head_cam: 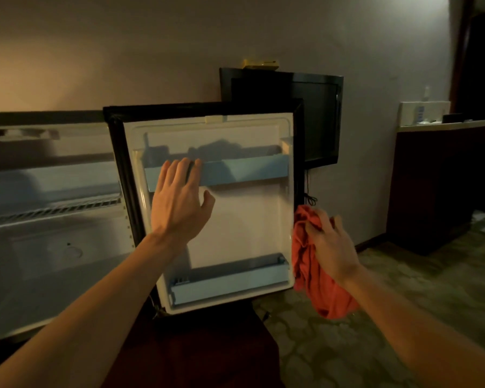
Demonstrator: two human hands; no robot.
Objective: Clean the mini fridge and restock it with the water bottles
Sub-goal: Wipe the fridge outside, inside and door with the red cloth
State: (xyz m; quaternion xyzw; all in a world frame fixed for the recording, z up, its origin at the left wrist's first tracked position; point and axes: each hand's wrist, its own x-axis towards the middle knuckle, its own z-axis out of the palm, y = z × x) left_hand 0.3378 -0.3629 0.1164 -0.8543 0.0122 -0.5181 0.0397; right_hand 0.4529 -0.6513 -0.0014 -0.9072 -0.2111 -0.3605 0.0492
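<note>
Fridge door [244, 219] under left grip [179, 203]

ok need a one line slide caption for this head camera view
Left hand steadies the open white-lined mini fridge door at its pale blue upper shelf; right hand grips a crumpled red cloth.

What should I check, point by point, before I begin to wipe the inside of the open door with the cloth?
1. White mini fridge door swung fully open: ok.
2. Left hand steadying the door, fingers on the pale blue upper door shelf: ok.
3. Crumpled red cloth gripped in the right hand: ok.
4. Upper shelf and pale blue lower door shelf free of items: ok.
5. Cloth damp enough: cannot tell.
6. Water bottles ready nearby for restocking: cannot tell, none clearly in view.
</note>
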